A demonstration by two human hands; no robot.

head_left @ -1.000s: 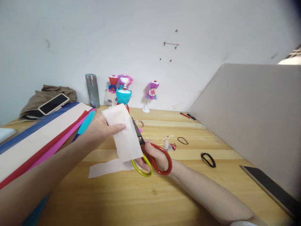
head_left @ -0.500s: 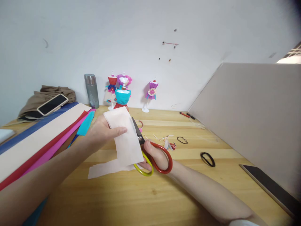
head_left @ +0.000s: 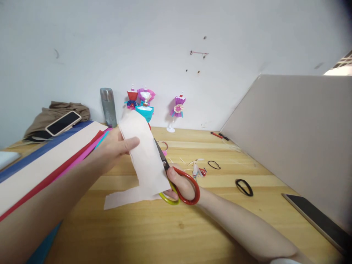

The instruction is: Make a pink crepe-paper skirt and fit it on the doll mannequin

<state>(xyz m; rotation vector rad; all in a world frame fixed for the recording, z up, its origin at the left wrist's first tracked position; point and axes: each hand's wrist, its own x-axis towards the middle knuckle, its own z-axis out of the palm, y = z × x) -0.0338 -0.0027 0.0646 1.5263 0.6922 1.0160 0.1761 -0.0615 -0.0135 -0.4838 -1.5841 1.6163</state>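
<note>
My left hand (head_left: 118, 145) pinches a pale sheet of paper (head_left: 144, 157) with the thumb on top, holding it up over the table. In my right hand (head_left: 181, 185) is a pair of scissors (head_left: 164, 161) with a red loop and a yellow-green loop. Their dark blades lie along the right edge of the sheet, pointing away from me; part of them is hidden behind it. Under the sheet, a pale cut strip of paper (head_left: 121, 198) rests on the table.
Coloured paper sheets (head_left: 52, 161) lie at the left, near a phone (head_left: 63, 123) on brown cloth. A bottle (head_left: 108, 108) and several small dressed stands (head_left: 178, 108) stand by the wall. Scraps (head_left: 195, 169), a black hair tie (head_left: 244, 187) and a tablet-like slab (head_left: 316, 220) lie to the right.
My left hand has shifted slightly left and up with the sheet, so more of the sheet shows. The scissors have turned slightly and stay at its right edge.
</note>
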